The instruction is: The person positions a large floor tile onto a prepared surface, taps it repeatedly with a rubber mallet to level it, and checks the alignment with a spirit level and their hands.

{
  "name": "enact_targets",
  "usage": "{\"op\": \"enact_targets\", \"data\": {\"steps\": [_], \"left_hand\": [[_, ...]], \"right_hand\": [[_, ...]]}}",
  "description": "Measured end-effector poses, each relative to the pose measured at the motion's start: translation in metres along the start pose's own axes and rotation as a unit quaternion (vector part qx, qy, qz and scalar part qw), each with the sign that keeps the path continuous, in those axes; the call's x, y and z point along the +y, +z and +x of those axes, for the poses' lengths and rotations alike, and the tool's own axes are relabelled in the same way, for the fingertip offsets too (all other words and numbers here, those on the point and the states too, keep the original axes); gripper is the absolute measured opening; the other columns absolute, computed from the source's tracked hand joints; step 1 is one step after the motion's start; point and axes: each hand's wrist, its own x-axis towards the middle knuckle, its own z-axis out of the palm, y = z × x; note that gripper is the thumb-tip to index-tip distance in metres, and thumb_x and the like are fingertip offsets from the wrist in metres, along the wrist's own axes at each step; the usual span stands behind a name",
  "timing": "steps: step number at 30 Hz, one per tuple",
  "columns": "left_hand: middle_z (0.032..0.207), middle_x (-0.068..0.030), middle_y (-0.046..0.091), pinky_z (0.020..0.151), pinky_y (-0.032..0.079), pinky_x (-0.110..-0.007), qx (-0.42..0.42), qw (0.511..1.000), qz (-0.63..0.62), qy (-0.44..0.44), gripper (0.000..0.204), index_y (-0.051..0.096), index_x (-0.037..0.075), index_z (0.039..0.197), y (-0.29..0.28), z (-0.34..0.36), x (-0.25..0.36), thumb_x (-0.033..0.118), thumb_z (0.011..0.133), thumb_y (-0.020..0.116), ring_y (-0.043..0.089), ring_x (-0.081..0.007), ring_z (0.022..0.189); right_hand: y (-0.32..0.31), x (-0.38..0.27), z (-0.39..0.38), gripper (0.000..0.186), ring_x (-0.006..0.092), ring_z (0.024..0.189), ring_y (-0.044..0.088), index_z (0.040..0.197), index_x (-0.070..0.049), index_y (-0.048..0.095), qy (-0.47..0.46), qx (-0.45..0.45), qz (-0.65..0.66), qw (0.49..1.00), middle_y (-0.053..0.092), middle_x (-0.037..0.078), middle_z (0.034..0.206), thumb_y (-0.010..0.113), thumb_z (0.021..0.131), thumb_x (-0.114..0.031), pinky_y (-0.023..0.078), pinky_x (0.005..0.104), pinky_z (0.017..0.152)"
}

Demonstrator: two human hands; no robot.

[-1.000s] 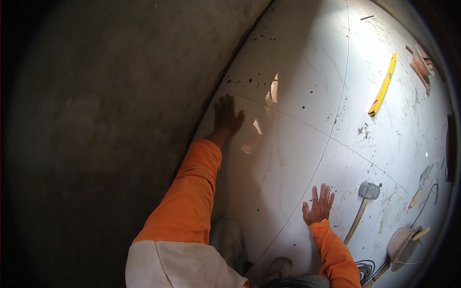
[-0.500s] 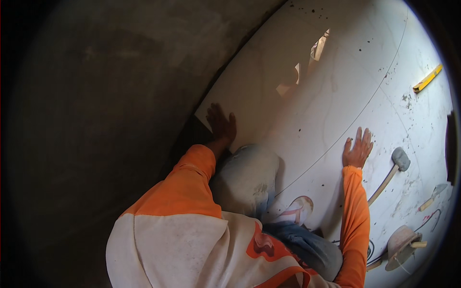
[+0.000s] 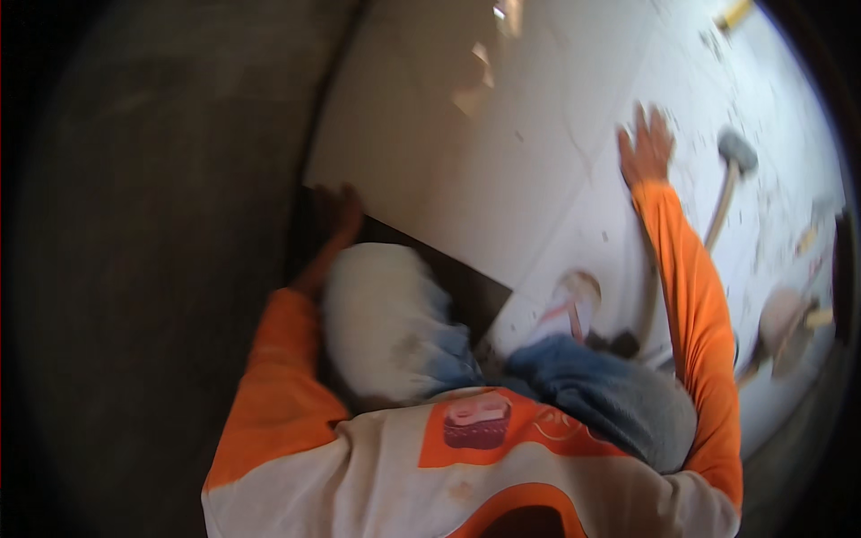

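My left hand [image 3: 339, 215] is at the near left corner of a large glossy white tile [image 3: 421, 179], close to the dark wall. Blur and shadow hide whether its fingers grip the tile's edge or only touch it. My right hand [image 3: 647, 152] lies flat on the white tiled surface further right, fingers spread, holding nothing. Below the tile's near edge a dark strip of bare floor [image 3: 475, 291] shows beside my knee. To the right of my right hand lies a rubber mallet [image 3: 736, 151] with a grey-black head and a wooden handle.
A dark wall [image 3: 161, 224] runs along the left. At the far right edge lie a yellow level [image 3: 734, 14], a blurred trowel [image 3: 807, 238] and a bowl-like container [image 3: 783, 318] with a wooden handle. My sandalled foot [image 3: 578, 300] rests on the tiles.
My view has swung, so the tiles and tools appear shifted. My left hand has gone from flat on the tile to its near corner. The right hand stays flat, reaching further forward.
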Motion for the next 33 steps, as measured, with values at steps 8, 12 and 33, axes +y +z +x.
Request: {"op": "enact_targets", "data": {"steps": [8,12,33], "left_hand": [[0.132,-0.0274,0.053,0.104,0.040,-0.040,-0.317,0.905,0.258,0.117,0.073,0.039,-0.005,0.142,-0.128,0.016,0.036,0.047,0.094,0.053,0.053,-0.0372,0.123],[0.097,-0.0193,0.069,0.077,0.053,-0.041,-0.398,0.900,0.154,0.086,0.056,0.057,-0.001,0.127,-0.124,-0.052,0.084,0.046,0.097,0.049,0.067,-0.0285,0.088],[0.115,-0.0098,0.054,0.093,0.037,-0.049,-0.223,0.711,-0.478,-0.464,0.042,0.048,0.013,0.125,-0.028,-0.238,0.176,0.024,0.085,0.055,0.051,-0.0245,0.108]], "right_hand": [[-0.026,-0.051,-0.073,0.066,0.0358,0.147,0.018,0.153,-0.019,0.030,-0.074,-0.010,0.019,0.997,0.023,0.017,0.159,0.041,0.097,-0.053,0.009,0.0571,0.117],[-0.055,-0.083,-0.137,0.071,0.0355,0.148,0.016,0.153,-0.025,0.030,-0.175,-0.107,0.041,0.978,0.020,0.016,0.159,0.049,0.093,-0.057,0.008,0.0581,0.118],[-0.087,-0.119,-0.140,0.104,0.0359,0.148,0.011,0.152,-0.020,0.031,-0.189,-0.250,0.135,0.940,0.015,0.017,0.160,0.075,0.068,-0.063,0.007,0.0579,0.118]]}}
